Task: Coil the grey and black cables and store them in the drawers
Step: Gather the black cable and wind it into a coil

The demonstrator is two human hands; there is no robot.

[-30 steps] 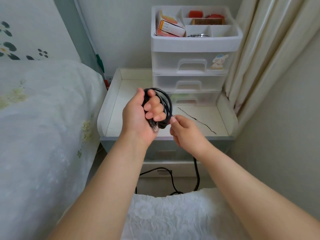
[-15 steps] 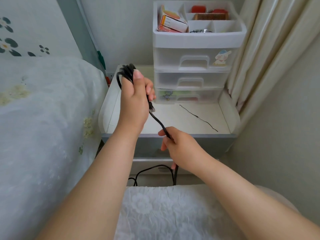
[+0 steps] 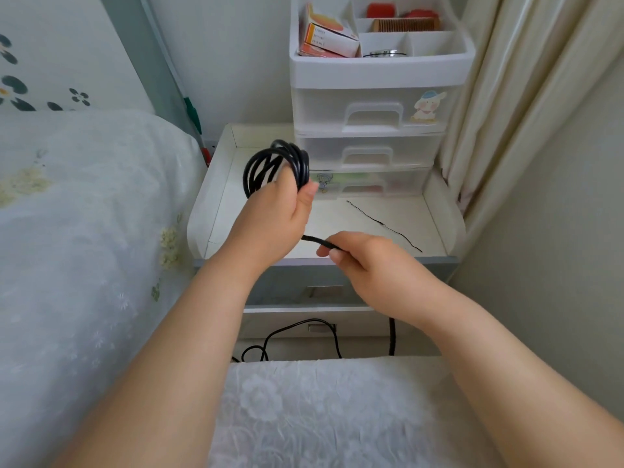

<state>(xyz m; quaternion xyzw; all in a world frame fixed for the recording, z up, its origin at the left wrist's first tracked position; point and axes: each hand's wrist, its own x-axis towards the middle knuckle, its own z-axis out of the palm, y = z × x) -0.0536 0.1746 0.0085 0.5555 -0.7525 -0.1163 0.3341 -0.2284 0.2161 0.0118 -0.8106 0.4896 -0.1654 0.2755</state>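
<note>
risk, coil: loops are bunching unevenly in the left hand (image 3: 270, 219); if the grip is loosening while the next turn is going on, I'd expect the bundle to be springing apart.
risk, slack: the free run is hanging below the right hand (image 3: 368, 265) and trailing on the floor in front of the nightstand (image 3: 216, 211); it looks likely to be snagging or kinking there if it is being pulled fast.
risk, twist: each wrap is probably adding twist, so the coil may be fighting back once it is going into a drawer.
left fingers: curling tight round the black cable (image 3: 277, 163), thumb pressing the loops from the side; the coil is sticking up above the fist.
right fingers: pinching the straight stretch of the same cable between thumb and forefinger, the other fingers curling loosely under it.
cable position: coil is being held in the air over the nightstand top, just in front of the drawer unit (image 3: 371, 130); the rest is dropping to the floor.
drawers: all are sitting closed, so one hand is going to be needed to open one.
grey cable: not seeing one; only a thin black string (image 3: 385, 226) is lying on the nightstand top.
</note>
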